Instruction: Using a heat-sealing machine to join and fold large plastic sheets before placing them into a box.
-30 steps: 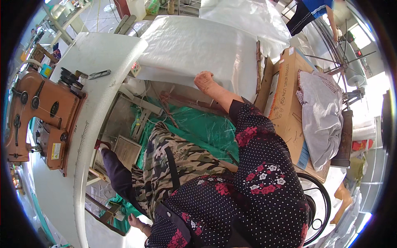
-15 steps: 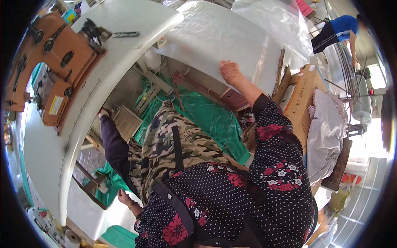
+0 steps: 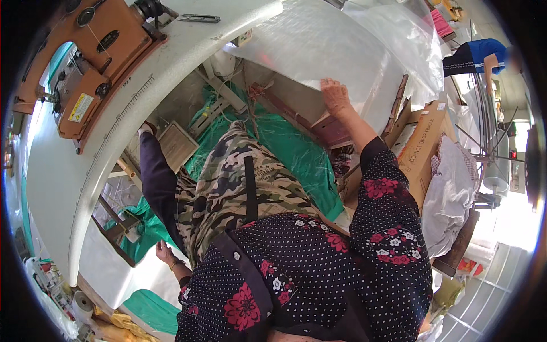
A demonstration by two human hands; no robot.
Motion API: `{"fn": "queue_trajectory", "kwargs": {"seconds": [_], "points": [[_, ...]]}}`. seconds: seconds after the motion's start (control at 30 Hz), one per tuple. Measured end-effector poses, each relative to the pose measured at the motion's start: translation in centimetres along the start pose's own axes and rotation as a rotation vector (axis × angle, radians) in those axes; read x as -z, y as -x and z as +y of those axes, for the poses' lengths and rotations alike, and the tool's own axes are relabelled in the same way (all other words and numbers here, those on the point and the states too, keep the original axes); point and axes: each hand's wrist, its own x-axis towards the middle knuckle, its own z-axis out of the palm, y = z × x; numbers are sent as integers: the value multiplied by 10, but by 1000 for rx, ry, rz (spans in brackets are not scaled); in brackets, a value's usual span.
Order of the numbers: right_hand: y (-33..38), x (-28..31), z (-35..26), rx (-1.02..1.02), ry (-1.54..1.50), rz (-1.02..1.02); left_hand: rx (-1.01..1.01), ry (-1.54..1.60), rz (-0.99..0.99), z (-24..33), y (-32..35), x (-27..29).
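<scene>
My right hand [image 3: 336, 97] rests on the near edge of a table covered with clear plastic sheeting [image 3: 319, 43]. Its fingers lie over the edge, with nothing visible in them. Low at my left side, my left hand [image 3: 165, 252] hangs beside a pale surface, its fingers loosely bent and apart, holding nothing I can see. Camouflage cloth [image 3: 228, 188] covers my lap and legs. A brown sewing machine [image 3: 91, 80] stands on the white worktable [image 3: 51, 171] to the left, far from both hands.
Thread snips [image 3: 198, 18] lie on the worktable behind the machine. Green plastic sheeting [image 3: 302, 165] spreads below the tables. At right stand a cardboard box [image 3: 424, 145] and a grey cloth [image 3: 453, 194]. A person in blue [image 3: 481, 57] bends over at the far right.
The view has shifted, so the sewing machine sits higher in it. My right hand is still at the table edge, its fingers now laid out more. My left hand remains low at my side.
</scene>
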Motion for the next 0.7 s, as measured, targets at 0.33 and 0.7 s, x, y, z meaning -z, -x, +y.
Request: {"fn": "queue_trajectory", "kwargs": {"seconds": [0.33,0.7], "points": [[-21,42,30,121,-246,-282,69,24,2,3,11,-4],[-34,-14,24,46,66,-150,52,16,-42,-3,10,2]]}}
